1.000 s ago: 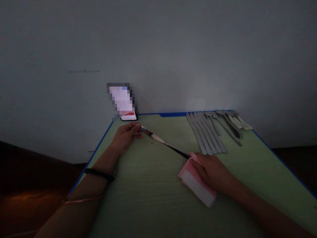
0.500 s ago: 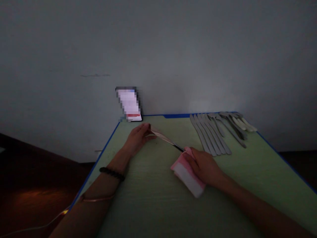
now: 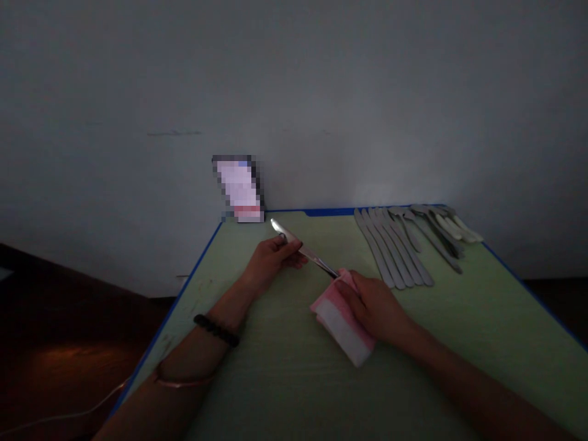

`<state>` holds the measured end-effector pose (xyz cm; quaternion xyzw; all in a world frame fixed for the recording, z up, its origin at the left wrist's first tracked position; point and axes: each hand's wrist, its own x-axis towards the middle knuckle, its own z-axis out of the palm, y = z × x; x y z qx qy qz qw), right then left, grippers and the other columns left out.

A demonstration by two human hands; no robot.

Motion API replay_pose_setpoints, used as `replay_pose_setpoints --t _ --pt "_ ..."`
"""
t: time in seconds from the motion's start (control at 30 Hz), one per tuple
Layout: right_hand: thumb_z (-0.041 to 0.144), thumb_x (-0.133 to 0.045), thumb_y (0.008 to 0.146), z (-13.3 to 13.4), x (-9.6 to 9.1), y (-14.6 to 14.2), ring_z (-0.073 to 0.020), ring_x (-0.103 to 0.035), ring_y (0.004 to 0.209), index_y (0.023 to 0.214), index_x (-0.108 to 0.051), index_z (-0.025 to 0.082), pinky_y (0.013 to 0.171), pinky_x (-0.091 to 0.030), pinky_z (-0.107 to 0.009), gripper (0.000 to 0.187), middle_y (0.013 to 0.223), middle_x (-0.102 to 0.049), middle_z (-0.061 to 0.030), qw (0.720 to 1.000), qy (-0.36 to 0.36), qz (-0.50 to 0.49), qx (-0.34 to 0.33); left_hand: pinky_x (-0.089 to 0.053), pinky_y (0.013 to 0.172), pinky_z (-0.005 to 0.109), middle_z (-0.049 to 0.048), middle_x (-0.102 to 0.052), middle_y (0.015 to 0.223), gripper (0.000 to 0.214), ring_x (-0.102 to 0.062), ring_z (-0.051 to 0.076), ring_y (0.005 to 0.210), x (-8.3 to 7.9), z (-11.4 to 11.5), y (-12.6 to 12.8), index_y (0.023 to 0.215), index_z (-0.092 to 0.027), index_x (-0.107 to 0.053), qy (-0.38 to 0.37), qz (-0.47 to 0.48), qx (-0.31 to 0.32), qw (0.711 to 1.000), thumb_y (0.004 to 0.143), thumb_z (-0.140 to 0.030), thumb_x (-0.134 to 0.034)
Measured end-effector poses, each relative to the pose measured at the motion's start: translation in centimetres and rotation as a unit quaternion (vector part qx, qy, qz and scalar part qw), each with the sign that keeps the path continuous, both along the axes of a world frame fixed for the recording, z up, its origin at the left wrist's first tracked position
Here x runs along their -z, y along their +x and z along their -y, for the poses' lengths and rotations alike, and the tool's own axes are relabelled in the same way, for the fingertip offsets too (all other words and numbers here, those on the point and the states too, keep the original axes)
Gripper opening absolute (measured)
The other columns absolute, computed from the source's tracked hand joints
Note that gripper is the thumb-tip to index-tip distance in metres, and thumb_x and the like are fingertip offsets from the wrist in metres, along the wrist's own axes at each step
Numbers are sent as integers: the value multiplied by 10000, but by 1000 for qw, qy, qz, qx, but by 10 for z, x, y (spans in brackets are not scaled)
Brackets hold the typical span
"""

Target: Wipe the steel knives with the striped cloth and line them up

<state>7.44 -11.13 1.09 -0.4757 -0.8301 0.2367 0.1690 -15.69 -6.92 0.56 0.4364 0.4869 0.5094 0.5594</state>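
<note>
A shiny metal table knife (image 3: 313, 255) slants between my two hands over the table. My left hand (image 3: 274, 258) pinches it partway along, and its bright rounded tip sticks out beyond the fingers. My right hand (image 3: 377, 306) grips a folded pink and white cloth (image 3: 342, 327), which covers the knife's lower end. How far the knife reaches inside the cloth is hidden. Several similar knives (image 3: 390, 251) lie side by side just beyond my right hand.
Spoons (image 3: 436, 236) and a few pale-handled pieces (image 3: 457, 228) lie at the back right of the green, blue-edged table (image 3: 257, 380). A lit phone (image 3: 239, 187), its screen blurred, leans against the grey wall (image 3: 367, 110). A thin cable (image 3: 78, 416) runs at the lower left.
My left hand has slid from the knife's tip down toward the cloth, so the tip now shows. The knife has turned and catches the light. My right hand still grips the cloth.
</note>
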Motion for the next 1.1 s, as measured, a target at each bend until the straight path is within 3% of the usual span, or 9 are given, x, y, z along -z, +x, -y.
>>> replay_pose_setpoints --t 0.17,0.4,0.67,0.9,1.1 --pt "415 -301 941 -1 0 5 -172 -601 699 967 -563 160 619 -375 -275 366 796 -663 -67 999 -34 -25 -10 -504 529 202 30 -670 670 265 -630 116 574 1 -5 -2 766 -125 -628 19 11 -72 997 691 -360 -724" --pt "386 -432 891 1 -3 7 -134 -541 622 869 -559 183 557 -307 -249 240 708 -614 -12 999 -29 -33 -17 -476 495 163 -22 -614 615 261 -589 76 529 2 -8 -5 717 -141 -593 39 18 -144 989 694 -375 -705" --pt "389 -519 831 9 -1 4 -138 -553 631 886 -580 207 567 -304 -249 200 726 -637 2 1000 -17 0 19 -496 467 213 24 -651 594 245 -615 128 502 2 -4 -4 693 -131 -605 44 -55 -93 993 701 -359 -694" --pt "381 -475 853 11 1 3 -152 -566 642 964 -582 213 561 -311 -264 227 761 -655 -13 999 -2 17 28 -448 422 214 20 -621 478 257 -554 121 394 -2 1 -4 580 -143 -607 53 -148 -74 985 767 -320 -592" --pt "379 -401 901 10 -3 4 -167 -593 697 1021 -578 208 601 -349 -274 274 803 -661 -24 1000 -2 16 2 -384 443 191 3 -571 394 334 -496 93 384 -13 10 4 477 -148 -599 51 -209 -12 976 769 -309 -578"
